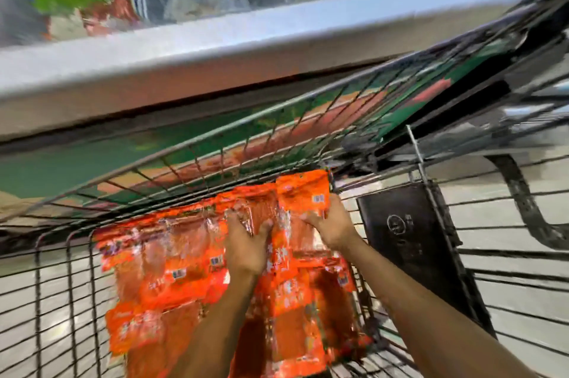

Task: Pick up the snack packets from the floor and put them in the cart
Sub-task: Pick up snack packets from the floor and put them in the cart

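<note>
Head view. Orange snack packets point(184, 273): piled in the wire cart point(61, 300), reaching its far edge; barcodes visible, print blurred and unreadable. Left hand point(246, 245) and right hand point(331, 223): both gripping packets. Black panel point(409, 242) at right side. Glass-topped freezer point(215, 38) beyond; pale tiled floor point(508, 254).

Left arm: bare forearm rising from the bottom centre of the frame toward the middle.
Left hand point(246, 242): back toward the camera, fingers bent forward and spread, thumb out to the right, gripping.
Right arm: bare forearm running from the lower right corner up to centre.
Right hand point(329, 223): just right of the left hand, fingers curled in a pinch.
</note>
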